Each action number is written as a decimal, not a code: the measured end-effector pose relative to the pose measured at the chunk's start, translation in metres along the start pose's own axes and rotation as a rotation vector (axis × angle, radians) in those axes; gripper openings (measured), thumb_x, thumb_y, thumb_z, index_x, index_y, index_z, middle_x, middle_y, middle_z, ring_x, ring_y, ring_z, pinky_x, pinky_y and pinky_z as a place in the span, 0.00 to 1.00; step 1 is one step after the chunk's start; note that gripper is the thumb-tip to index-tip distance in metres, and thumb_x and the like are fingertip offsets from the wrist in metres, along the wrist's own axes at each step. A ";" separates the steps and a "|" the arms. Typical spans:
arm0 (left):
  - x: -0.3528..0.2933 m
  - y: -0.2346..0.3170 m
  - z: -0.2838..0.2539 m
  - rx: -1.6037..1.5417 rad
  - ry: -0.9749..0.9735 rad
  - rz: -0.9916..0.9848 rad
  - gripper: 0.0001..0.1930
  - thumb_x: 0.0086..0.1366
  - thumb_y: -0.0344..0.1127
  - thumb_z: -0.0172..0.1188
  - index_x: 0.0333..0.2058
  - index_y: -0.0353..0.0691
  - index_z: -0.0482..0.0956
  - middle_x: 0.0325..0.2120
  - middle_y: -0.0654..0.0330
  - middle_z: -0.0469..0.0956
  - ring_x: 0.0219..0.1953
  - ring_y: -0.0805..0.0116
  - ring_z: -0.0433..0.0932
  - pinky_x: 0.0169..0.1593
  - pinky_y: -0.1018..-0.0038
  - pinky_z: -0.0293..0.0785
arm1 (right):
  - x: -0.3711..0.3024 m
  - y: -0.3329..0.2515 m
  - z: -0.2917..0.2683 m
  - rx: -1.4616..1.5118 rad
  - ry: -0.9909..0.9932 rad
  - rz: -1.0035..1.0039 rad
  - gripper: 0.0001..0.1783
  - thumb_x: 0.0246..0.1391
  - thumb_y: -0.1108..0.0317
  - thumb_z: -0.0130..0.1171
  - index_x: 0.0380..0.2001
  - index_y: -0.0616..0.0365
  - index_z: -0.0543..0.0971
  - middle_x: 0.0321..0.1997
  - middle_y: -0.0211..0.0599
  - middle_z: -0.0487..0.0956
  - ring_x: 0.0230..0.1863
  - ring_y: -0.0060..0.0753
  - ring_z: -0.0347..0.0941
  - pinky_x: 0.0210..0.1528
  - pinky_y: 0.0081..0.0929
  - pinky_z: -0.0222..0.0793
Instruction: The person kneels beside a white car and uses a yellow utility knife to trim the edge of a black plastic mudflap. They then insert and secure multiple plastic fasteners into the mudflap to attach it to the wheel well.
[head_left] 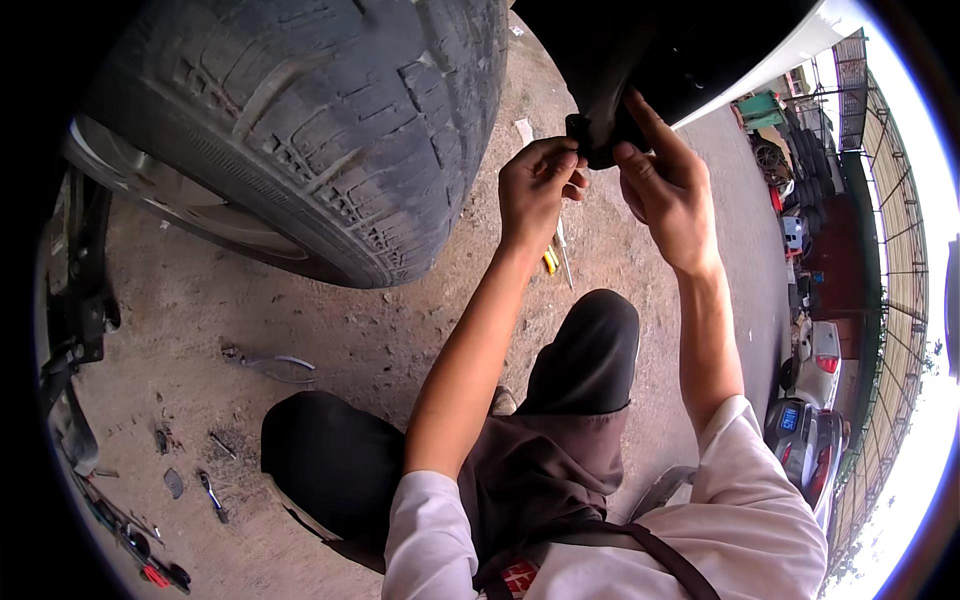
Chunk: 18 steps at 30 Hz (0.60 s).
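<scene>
Both my hands are up at the lower edge of a black plastic wheel-arch liner [603,118], beneath a white car body panel [790,62]. My left hand [540,190] is closed in a pinch at a small black tab on the liner's edge; its fingertips are partly hidden. My right hand [672,190] grips the same edge from the other side, thumb low and index finger stretched up along the black surface. To the left of my hands stands a large worn tyre [330,130] on a silver rim [190,195]. Deep shadow hides the inside of the arch.
On the dirt floor below my hands lie a screwdriver [565,252] and a yellow-handled tool [551,260]. Pliers [280,367] and a wrench [212,496] are at the left, near black metal parts [85,300]. Parked cars [805,440] and stacked tyres [812,170] stand far right.
</scene>
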<state>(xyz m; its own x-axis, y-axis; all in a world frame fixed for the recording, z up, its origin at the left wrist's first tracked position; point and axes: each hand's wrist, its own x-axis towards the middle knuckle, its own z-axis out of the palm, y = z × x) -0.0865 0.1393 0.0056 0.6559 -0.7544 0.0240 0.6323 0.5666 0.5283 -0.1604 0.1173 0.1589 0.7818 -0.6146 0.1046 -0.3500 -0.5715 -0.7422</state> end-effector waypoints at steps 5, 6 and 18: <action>-0.006 -0.011 0.004 0.069 -0.001 0.093 0.10 0.67 0.26 0.60 0.46 0.32 0.78 0.31 0.61 0.81 0.25 0.77 0.77 0.27 0.81 0.72 | 0.007 0.007 -0.001 -0.019 -0.065 0.005 0.34 0.64 0.72 0.56 0.70 0.62 0.58 0.22 0.23 0.69 0.24 0.13 0.60 0.27 0.16 0.61; -0.008 -0.012 0.005 0.071 0.003 0.103 0.10 0.67 0.26 0.60 0.46 0.32 0.78 0.32 0.60 0.81 0.25 0.77 0.76 0.27 0.81 0.71 | 0.004 0.007 0.006 -0.022 -0.043 -0.008 0.34 0.64 0.72 0.56 0.71 0.61 0.58 0.22 0.23 0.68 0.24 0.13 0.60 0.28 0.16 0.62; 0.004 -0.004 -0.001 0.137 0.029 0.088 0.07 0.67 0.26 0.59 0.43 0.34 0.79 0.31 0.62 0.81 0.26 0.78 0.77 0.28 0.81 0.70 | -0.005 0.027 0.039 0.061 0.283 0.129 0.32 0.62 0.74 0.54 0.68 0.66 0.60 0.24 0.31 0.74 0.22 0.17 0.67 0.24 0.20 0.64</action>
<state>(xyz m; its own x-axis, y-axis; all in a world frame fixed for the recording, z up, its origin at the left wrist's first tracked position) -0.0860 0.1349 0.0026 0.7191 -0.6930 0.0515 0.5113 0.5779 0.6361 -0.1540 0.1264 0.1121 0.5553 -0.8117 0.1808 -0.3984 -0.4505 -0.7989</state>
